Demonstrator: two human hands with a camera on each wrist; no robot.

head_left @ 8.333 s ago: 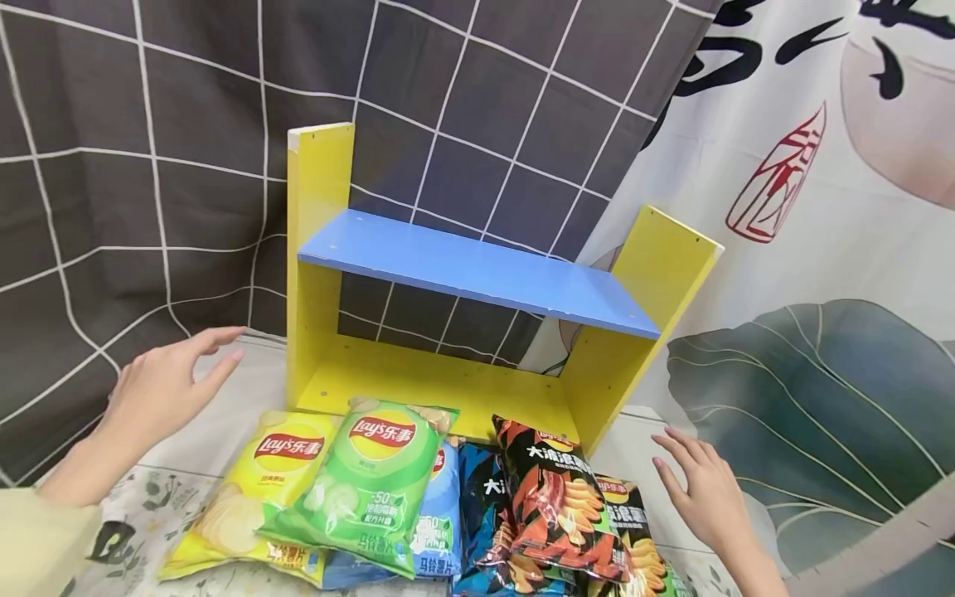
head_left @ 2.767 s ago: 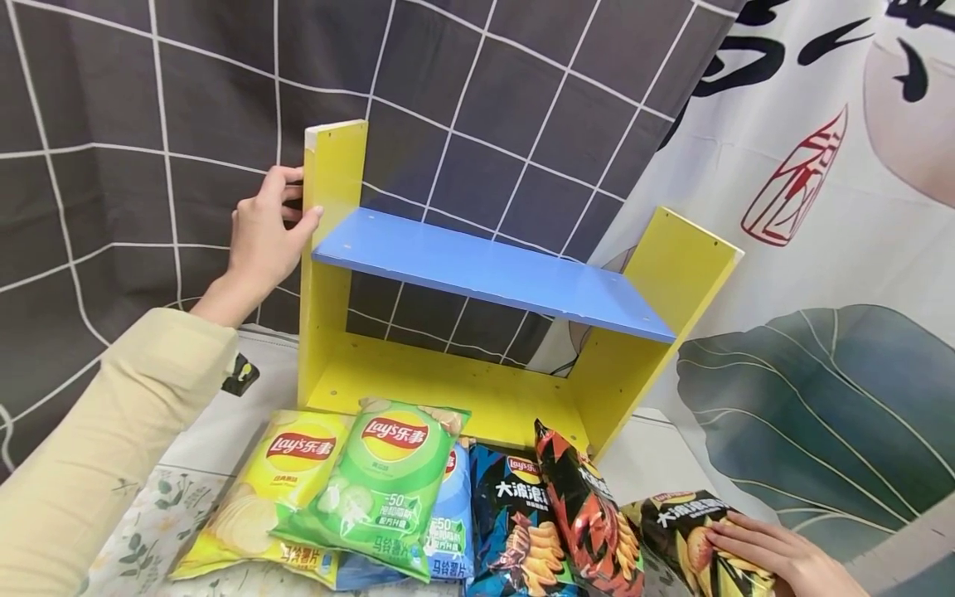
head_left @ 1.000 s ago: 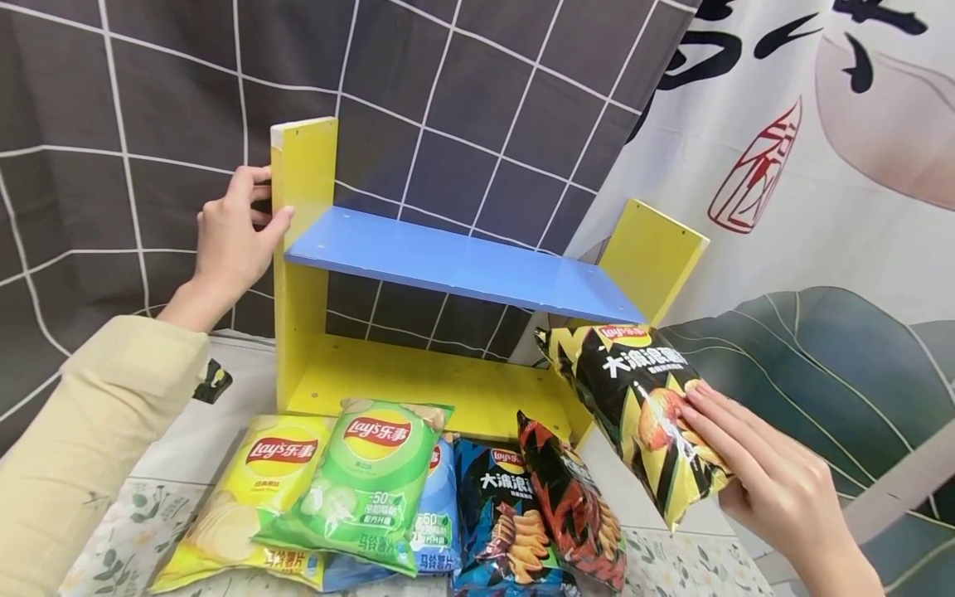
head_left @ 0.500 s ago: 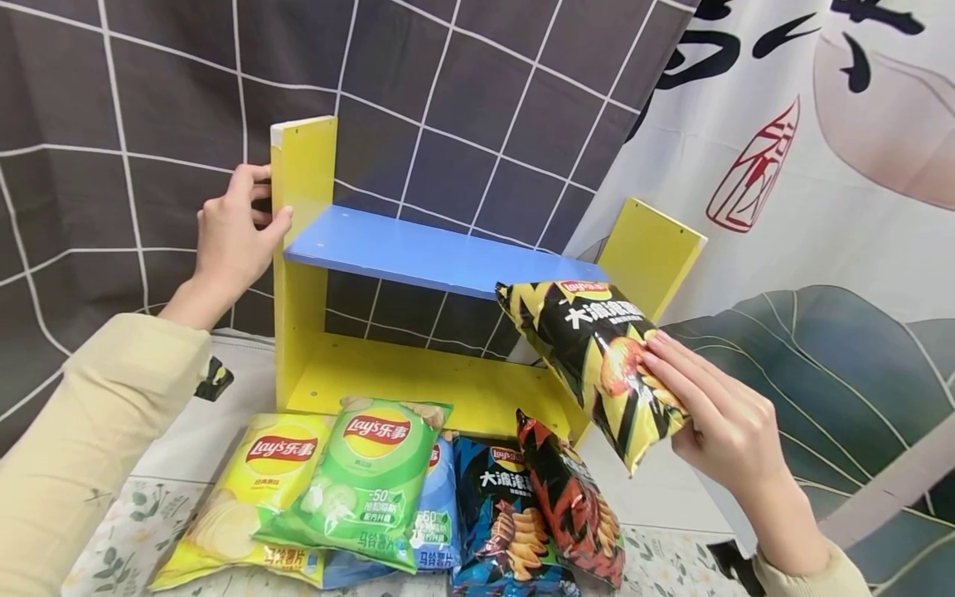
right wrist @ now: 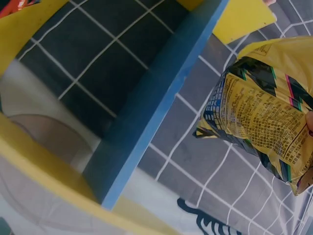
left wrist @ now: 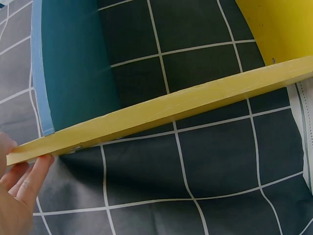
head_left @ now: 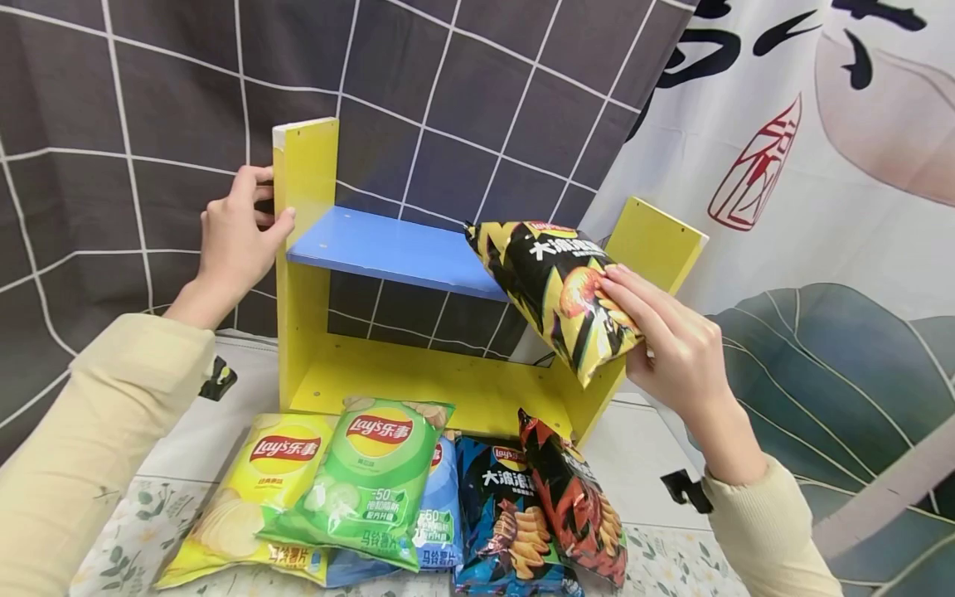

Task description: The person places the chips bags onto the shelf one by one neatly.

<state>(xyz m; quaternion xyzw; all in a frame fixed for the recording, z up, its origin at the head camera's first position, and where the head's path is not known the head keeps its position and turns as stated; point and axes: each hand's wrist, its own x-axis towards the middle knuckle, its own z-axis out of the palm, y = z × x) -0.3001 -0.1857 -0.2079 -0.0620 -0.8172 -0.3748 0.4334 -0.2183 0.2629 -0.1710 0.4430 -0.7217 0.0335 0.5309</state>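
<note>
My left hand (head_left: 237,240) grips the upright left side panel (head_left: 307,178) of a yellow and blue shelf unit, thumb on its front edge and fingers round the outer face. In the left wrist view, those fingers (left wrist: 36,178) lie against the yellow edge. My right hand (head_left: 679,340) holds a black-and-yellow bag of Lay's chips (head_left: 548,282) by its lower right part. The bag is tilted and overlaps the right half of the blue shelf board (head_left: 395,249) in the head view. Its printed back (right wrist: 264,112) shows in the right wrist view, beside the blue board's edge.
Before the unit lie a yellow chip bag (head_left: 246,497), a green one (head_left: 366,481) on top, a light blue one (head_left: 440,514), a dark blue one (head_left: 507,522) and a red-and-black one (head_left: 578,506). A dark checked curtain (head_left: 186,124) hangs behind.
Both hands were empty; my left has since taken hold of the side panel. My right took the black-and-yellow bag from the right end and raised it leftward. The red-and-black bag shifted.
</note>
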